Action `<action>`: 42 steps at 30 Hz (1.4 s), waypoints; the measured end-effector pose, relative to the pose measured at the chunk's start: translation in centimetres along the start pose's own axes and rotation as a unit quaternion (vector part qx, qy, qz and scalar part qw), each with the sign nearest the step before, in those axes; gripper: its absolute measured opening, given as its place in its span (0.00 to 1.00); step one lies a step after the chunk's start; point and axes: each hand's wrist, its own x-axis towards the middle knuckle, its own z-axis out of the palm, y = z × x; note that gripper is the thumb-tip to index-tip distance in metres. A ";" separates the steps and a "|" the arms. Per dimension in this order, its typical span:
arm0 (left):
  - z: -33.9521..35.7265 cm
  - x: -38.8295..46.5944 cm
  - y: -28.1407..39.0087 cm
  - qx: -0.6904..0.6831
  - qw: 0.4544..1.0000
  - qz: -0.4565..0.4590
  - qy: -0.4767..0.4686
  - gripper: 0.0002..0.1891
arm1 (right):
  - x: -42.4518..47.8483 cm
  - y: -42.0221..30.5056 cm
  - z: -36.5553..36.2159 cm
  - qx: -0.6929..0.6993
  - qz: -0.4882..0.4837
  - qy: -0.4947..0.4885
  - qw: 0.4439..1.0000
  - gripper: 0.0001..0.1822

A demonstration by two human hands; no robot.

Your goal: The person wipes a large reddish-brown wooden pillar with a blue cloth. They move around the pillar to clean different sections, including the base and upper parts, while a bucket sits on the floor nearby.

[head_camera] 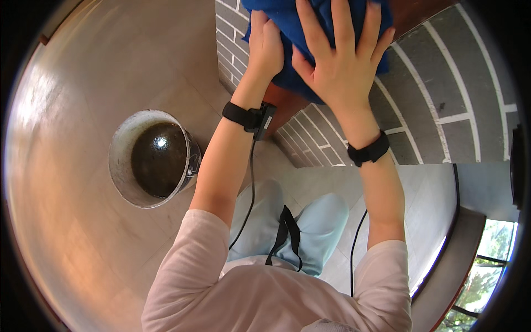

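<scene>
A blue cloth (286,81) lies bunched against a reddish-brown panel (286,99) set between stretches of grey brick-patterned wall. My left hand (266,50) grips the cloth's left edge with its fingers curled in, some of them hidden in the folds. Spread wide, the fingers of my right hand (342,62) press flat on top of the cloth. The cloth's upper part runs out of the picture.
A bucket of dark, murky water (159,159) stands on the smooth floor (83,166) to the left. The brick-patterned wall (431,83) rises at the right, its corner near my knees. Black cables (252,182) hang beside my arms. A window (489,265) shows at lower right.
</scene>
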 end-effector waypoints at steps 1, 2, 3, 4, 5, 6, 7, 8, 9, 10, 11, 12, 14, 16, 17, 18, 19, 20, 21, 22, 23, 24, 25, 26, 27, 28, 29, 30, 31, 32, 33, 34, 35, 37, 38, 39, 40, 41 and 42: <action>-0.5 -0.8 -1.2 -0.008 1.000 -0.014 0.007 0.20 | -1.6 -0.6 0.8 -0.008 -0.002 0.005 1.000 0.35; -1.0 -1.8 -2.4 -0.010 1.000 -0.026 0.014 0.20 | -3.3 -1.3 1.6 0.013 0.019 0.006 1.000 0.35; -1.7 -3.0 -4.0 0.076 0.997 0.023 -0.019 0.22 | -5.5 -1.9 2.5 0.032 0.042 0.006 0.999 0.35; -2.9 -4.2 -5.8 0.193 0.978 0.074 -0.038 0.22 | -7.5 -2.8 3.2 0.031 0.052 -0.017 0.998 0.35; -3.9 -5.6 -8.0 0.305 0.942 0.125 -0.057 0.22 | -9.6 -3.7 3.6 0.028 0.061 -0.040 0.997 0.35; -5.2 -7.6 -11.3 0.126 0.992 0.015 -0.015 0.21 | -11.4 -4.8 4.2 0.034 0.057 -0.064 0.996 0.35; -6.6 -9.6 -14.8 -0.061 0.994 -0.091 0.027 0.21 | -13.0 -6.0 4.8 0.040 0.052 -0.086 0.994 0.34; -7.7 -11.1 -17.1 -0.032 0.991 -0.116 0.056 0.20 | -14.6 -7.2 5.2 0.040 0.046 -0.119 0.991 0.33; -8.5 -12.9 -19.2 -0.009 0.986 -0.143 0.080 0.19 | -17.2 -8.2 6.3 0.032 0.024 -0.142 0.989 0.34; -10.9 -14.7 -22.1 0.027 0.987 -0.145 0.070 0.18 | -19.0 -9.8 7.2 0.042 0.016 -0.159 0.986 0.31; -13.2 -16.0 -24.2 0.065 0.985 -0.146 0.063 0.18 | -20.6 -11.4 8.2 0.053 0.006 -0.173 0.983 0.29; -12.7 -17.4 -24.5 0.143 0.980 -0.139 0.023 0.18 | -23.3 -11.9 9.0 0.053 -0.005 -0.196 0.979 0.29; -12.7 -19.9 -25.5 0.219 0.965 -0.145 -0.001 0.22 | -27.5 -13.3 10.3 0.062 -0.025 -0.232 0.970 0.28; -14.5 -22.2 -27.1 0.216 0.954 -0.209 0.002 0.21 | -30.8 -15.1 12.0 0.044 -0.078 -0.215 0.972 0.29; -15.2 -23.1 -27.8 0.213 0.947 -0.241 0.001 0.21 | -32.2 -15.6 12.7 0.032 -0.104 -0.207 0.972 0.30; -15.4 -23.9 -27.9 0.157 0.953 -0.257 0.023 0.19 | -32.8 -16.1 12.6 0.034 -0.095 -0.213 0.972 0.30; -15.6 -24.6 -28.0 0.125 0.956 -0.264 0.024 0.18 | -33.2 -16.2 12.7 0.046 -0.107 -0.242 0.963 0.30; -15.6 -25.3 -28.0 0.093 0.958 -0.271 0.025 0.18 | -33.6 -16.2 12.8 0.058 -0.120 -0.270 0.954 0.29; -15.7 -25.7 -27.8 0.060 0.957 -0.281 0.029 0.17 | -33.1 -16.1 12.4 0.071 -0.134 -0.300 0.942 0.29; -15.7 -25.9 -27.7 0.078 0.969 -0.232 0.006 0.18 | -32.4 -15.9 12.0 0.091 -0.129 -0.294 0.943 0.29; -15.8 -26.0 -27.7 0.085 0.972 -0.221 0.009 0.17 | -31.7 -15.7 11.7 0.111 -0.125 -0.287 0.943 0.28; -15.0 -25.2 -27.2 0.086 0.975 -0.204 0.015 0.17 | -30.0 -14.7 11.2 0.127 -0.126 -0.277 0.944 0.28; -13.2 -24.6 -25.5 0.034 0.967 -0.252 0.022 0.20 | -28.2 -13.0 10.1 0.114 -0.107 -0.279 0.947 0.28; -11.6 -23.7 -23.5 -0.013 0.954 -0.297 0.034 0.23 | -26.0 -11.4 8.6 0.105 -0.088 -0.278 0.951 0.27; -9.7 -22.5 -21.2 0.019 0.958 -0.283 0.040 0.22 | -23.9 -10.0 7.3 0.102 -0.072 -0.276 0.953 0.27; -7.4 -21.0 -18.2 0.095 0.966 -0.238 0.036 0.22 | -22.1 -8.6 6.1 0.054 -0.062 -0.234 0.969 0.27; -5.1 -19.8 -15.3 0.203 0.964 -0.168 0.033 0.21 | -20.9 -7.3 4.9 0.004 -0.033 -0.229 0.973 0.28; -4.1 -18.6 -13.8 0.282 0.952 -0.112 0.046 0.21 | -19.9 -7.1 4.6 -0.041 -0.013 -0.180 0.983 0.29; -3.8 -18.1 -14.5 0.329 0.940 0.027 0.084 0.22 | -18.8 -7.2 4.2 -0.002 0.028 -0.166 0.986 0.30; -3.9 -17.0 -14.0 0.279 0.957 0.050 0.056 0.25 | -19.6 -6.7 5.8 0.061 0.034 -0.090 0.993 0.31; -4.3 -16.7 -14.2 0.237 0.964 0.099 0.071 0.22 | -20.7 -7.2 6.7 0.064 0.026 -0.082 0.994 0.31; -4.6 -17.1 -14.7 0.238 0.964 0.096 0.066 0.20 | -22.0 -7.7 7.5 0.057 0.022 -0.076 0.995 0.31; -5.2 -17.6 -15.2 0.239 0.965 0.092 0.059 0.17 | -23.0 -8.3 8.0 0.049 0.018 -0.071 0.996 0.30; -7.1 -18.0 -16.9 0.171 0.982 0.036 0.068 0.14 | -23.8 -9.9 8.4 0.050 0.008 -0.113 0.992 0.32; -7.8 -18.5 -17.8 0.132 0.989 0.006 0.070 0.13 | -24.4 -10.6 8.5 0.050 0.003 -0.140 0.989 0.33; -8.6 -18.9 -18.4 0.142 0.987 -0.010 0.076 0.12 | -24.9 -11.3 8.6 0.047 -0.001 -0.166 0.985 0.33; -9.0 -19.3 -18.9 0.147 0.986 -0.026 0.080 0.12 | -25.4 -11.9 8.5 0.053 0.013 -0.185 0.981 0.34; -9.3 -19.8 -19.4 0.152 0.984 -0.043 0.083 0.11 | -26.0 -12.5 8.5 0.053 0.001 -0.217 0.975 0.33; -9.8 -20.1 -20.1 0.131 0.985 -0.033 0.109 0.12 | -26.5 -13.4 8.8 0.058 -0.013 -0.243 0.968 0.31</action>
